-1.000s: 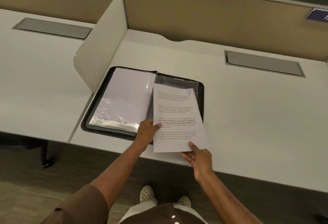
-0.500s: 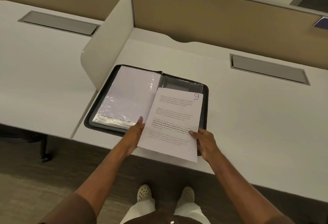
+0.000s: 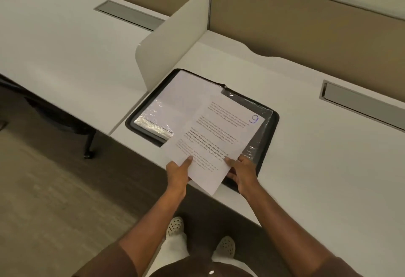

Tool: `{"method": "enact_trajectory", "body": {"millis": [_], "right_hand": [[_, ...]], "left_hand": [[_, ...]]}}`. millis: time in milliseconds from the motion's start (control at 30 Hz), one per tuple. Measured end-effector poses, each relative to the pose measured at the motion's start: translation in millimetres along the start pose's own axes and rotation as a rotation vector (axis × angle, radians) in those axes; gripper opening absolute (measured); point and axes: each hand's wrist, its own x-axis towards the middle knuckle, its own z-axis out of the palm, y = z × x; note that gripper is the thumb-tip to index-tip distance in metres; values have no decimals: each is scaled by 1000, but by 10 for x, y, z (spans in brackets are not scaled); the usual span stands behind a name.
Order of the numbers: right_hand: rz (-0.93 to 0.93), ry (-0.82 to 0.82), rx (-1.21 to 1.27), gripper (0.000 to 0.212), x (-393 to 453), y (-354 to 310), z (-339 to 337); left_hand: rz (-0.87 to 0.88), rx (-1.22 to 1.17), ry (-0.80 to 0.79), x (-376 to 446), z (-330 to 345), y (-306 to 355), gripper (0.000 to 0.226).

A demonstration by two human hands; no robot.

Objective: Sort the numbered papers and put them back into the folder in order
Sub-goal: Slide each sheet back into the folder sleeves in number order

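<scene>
A: Entry, grip state. Your left hand (image 3: 178,172) holds the printed sheet (image 3: 213,139) at its near-left corner, thumb on top of the paper, remaining fingers hidden beneath it. Your right hand (image 3: 242,172) holds the same sheet at its near-right edge, thumb on the print, fingers curled underneath.

B: And the sheet's position relative to those two grips?

A: It runs away from your hands, tilted so the far end swings right. A handwritten 9 (image 3: 254,119) sits in the far-right corner, well beyond your right thumb. The near corner, between your two hands, overhangs the desk edge.

B: Folder?

A: The black zip folder (image 3: 270,136) lies open on the white desk (image 3: 317,156), directly beyond and under your hands. Your right hand rests over its near-right corner. Beyond your left hand, the left side shows a glossy plastic sleeve (image 3: 175,105) with a white page in it. Beyond your right hand, the right side shows a darker clear sleeve, mostly covered by the sheet.

B: Is the sheet inside that sleeve?

A: Cannot tell whether the far edge has entered; most of it lies above.

B: Surroundings?

A: A white divider panel (image 3: 173,37) stands just left of the folder's far-left corner.
</scene>
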Motion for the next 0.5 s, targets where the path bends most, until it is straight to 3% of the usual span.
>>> {"method": "enact_trajectory", "body": {"millis": [100, 133, 233, 333, 500], "right_hand": [[-56, -19, -208, 7, 5, -71, -75], [-142, 16, -334, 10, 25, -94, -112], [-564, 47, -835, 10, 152, -137, -253], [-881, -39, -1288, 17, 282, -158, -298], [-960, -102, -1642, 36, 309, -59, -139]], "left_hand": [[19, -30, 153, -42, -92, -102, 35], [22, -51, 200, -58, -151, -135, 35], [28, -121, 294, -168, -384, -213, 34], [31, -174, 342, -347, -663, -284, 34], [-5, -140, 380, -563, -1136, -438, 40]]}}
